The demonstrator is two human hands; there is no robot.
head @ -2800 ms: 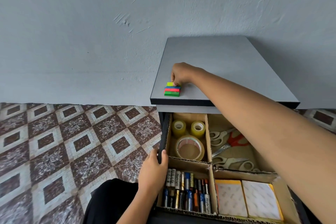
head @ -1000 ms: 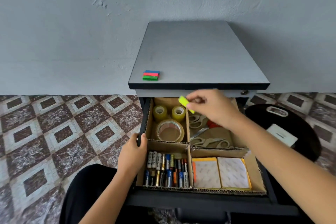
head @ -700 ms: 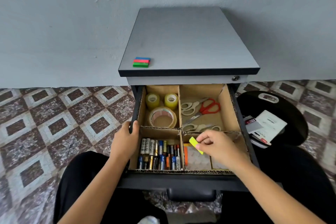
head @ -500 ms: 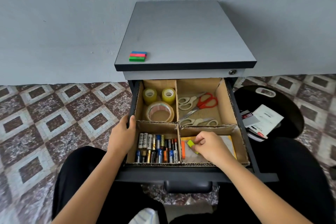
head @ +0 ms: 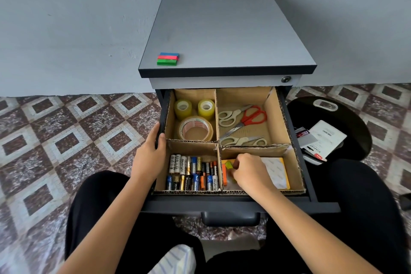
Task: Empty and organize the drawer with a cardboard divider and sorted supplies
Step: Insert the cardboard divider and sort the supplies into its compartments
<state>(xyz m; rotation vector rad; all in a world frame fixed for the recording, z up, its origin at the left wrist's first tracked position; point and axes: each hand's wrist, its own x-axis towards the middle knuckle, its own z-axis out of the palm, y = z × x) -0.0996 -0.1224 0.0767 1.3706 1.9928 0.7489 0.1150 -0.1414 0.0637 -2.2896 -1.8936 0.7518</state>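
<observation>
The open drawer holds a cardboard divider with several compartments. My left hand grips the drawer's left edge. My right hand reaches into the near right compartment and pinches a small yellow-green pad beside an orange pad and sticky note pads. Batteries fill the near left compartment. Tape rolls sit at the far left, scissors at the far right. A stack of blue, red and green pads lies on the cabinet top.
A black round stool with papers and a staples pack stands to the right of the cabinet. Patterned floor tiles spread to the left. A grey wall rises behind. My legs in black trousers flank the drawer front.
My right hand took the yellow-green pad off the stack on the cabinet top and carried it down into the near right compartment. My left hand stayed on the drawer's left edge.
</observation>
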